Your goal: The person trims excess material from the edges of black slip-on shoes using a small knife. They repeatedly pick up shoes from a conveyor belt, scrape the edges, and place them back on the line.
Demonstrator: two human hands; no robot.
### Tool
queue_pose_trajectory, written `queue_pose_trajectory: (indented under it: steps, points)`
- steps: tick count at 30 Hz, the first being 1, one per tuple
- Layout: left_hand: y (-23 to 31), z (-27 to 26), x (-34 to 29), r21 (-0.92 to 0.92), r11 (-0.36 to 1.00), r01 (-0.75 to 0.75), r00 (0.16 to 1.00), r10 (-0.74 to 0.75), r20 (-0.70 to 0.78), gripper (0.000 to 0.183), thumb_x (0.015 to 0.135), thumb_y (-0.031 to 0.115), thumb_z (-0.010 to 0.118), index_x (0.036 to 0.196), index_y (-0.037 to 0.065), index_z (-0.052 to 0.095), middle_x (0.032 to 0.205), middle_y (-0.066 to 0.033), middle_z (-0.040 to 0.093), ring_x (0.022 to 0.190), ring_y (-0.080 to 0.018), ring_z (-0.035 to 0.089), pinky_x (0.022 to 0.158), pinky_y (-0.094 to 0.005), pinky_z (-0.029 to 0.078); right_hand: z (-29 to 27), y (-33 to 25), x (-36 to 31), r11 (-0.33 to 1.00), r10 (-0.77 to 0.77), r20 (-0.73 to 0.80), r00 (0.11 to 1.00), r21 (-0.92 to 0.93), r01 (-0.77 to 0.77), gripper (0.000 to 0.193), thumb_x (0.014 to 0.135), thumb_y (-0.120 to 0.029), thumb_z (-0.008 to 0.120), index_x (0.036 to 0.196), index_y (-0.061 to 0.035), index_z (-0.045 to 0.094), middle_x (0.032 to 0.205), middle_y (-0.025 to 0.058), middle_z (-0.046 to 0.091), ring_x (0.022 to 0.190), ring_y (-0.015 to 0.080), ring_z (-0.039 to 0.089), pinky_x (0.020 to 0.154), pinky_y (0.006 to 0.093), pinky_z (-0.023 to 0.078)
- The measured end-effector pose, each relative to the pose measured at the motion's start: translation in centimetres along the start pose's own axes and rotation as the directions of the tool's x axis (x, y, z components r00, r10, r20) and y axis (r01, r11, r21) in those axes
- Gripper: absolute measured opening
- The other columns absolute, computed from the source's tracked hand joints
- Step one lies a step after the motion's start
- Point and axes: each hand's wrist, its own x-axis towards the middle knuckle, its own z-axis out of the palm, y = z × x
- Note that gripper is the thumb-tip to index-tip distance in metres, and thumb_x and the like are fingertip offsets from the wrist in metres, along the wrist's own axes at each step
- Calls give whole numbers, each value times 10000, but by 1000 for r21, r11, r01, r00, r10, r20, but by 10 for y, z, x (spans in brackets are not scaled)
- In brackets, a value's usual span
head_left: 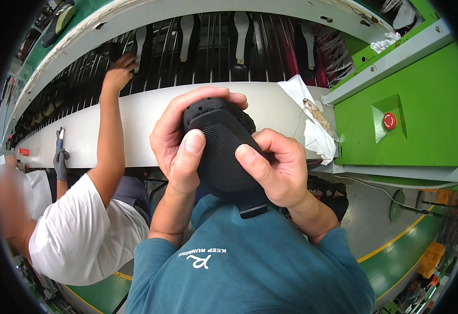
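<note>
Between both my hands, in front of my chest, is a black shoe (229,157) with its finely ribbed sole turned toward me. My left hand (179,138) wraps around its far left end, with the thumb on the sole and fingers curled over the top. At its right side, my right hand (278,167) grips it with the thumb pressed on the sole. Its dark upper peeks out beyond the sole at the far end; the rest is hidden. Both hands are closed on the shoe.
Beyond a white ledge (140,120), a rod conveyor carries several black pieces with pale soles (241,39). A co-worker's hand (119,73) reaches onto it at left. Right stands a green machine (417,120) with a red button (390,121). White cloth (318,138) lies beside it.
</note>
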Motion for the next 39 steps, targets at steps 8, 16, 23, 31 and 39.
queue_pose_trajectory:
  steps: [8, 16, 23, 31, 39]
  points:
    - [6, 1, -2, 5, 1000, 28, 1000, -28, 7, 586, 1014, 399, 644, 1323, -97, 684, 1176, -263, 781, 1063, -319, 781, 935, -440, 651, -1, -1, 0, 1000, -4, 1, 1000, -28, 4, 260, 1065, -214, 761, 899, -16, 732, 777, 22, 753, 719, 58, 655, 664, 257, 516]
    - [20, 6, -6, 33, 996, 88, 996, -88, -27, 591, 1000, 347, 582, 1316, -148, 646, 1204, -343, 754, 1108, -426, 771, 1011, -521, 628, -4, -3, -2, 996, -13, 34, 999, -91, 16, 258, 1059, -207, 762, 889, -17, 722, 770, 30, 744, 710, 66, 653, 660, 266, 520]
    - [27, 1, -6, 86, 996, 41, 998, -45, 50, 375, 976, 102, 710, 1294, -97, 711, 1217, -242, 797, 1070, -272, 787, 954, -390, 636, -5, -7, -6, 996, 13, 64, 998, -93, -7, 261, 1055, -206, 763, 879, -23, 704, 773, 29, 736, 702, 68, 643, 635, 273, 508]
    - [30, -5, -4, 66, 995, 69, 996, -72, 48, 320, 978, 88, 716, 1242, -89, 753, 1176, -237, 813, 1064, -276, 795, 968, -391, 634, -5, -10, -2, 989, 4, 96, 995, -148, 10, 269, 1061, -218, 752, 886, -20, 697, 768, 32, 723, 692, 77, 630, 631, 277, 502]
    - [34, -6, -1, 46, 994, 103, 994, -105, 30, 364, 927, 24, 787, 1273, -82, 745, 1212, -235, 805, 1110, -275, 787, 997, -402, 632, -4, -5, 6, 993, -14, 105, 994, -112, 25, 265, 1057, -218, 755, 896, -16, 693, 754, 43, 709, 684, 84, 623, 625, 284, 491]
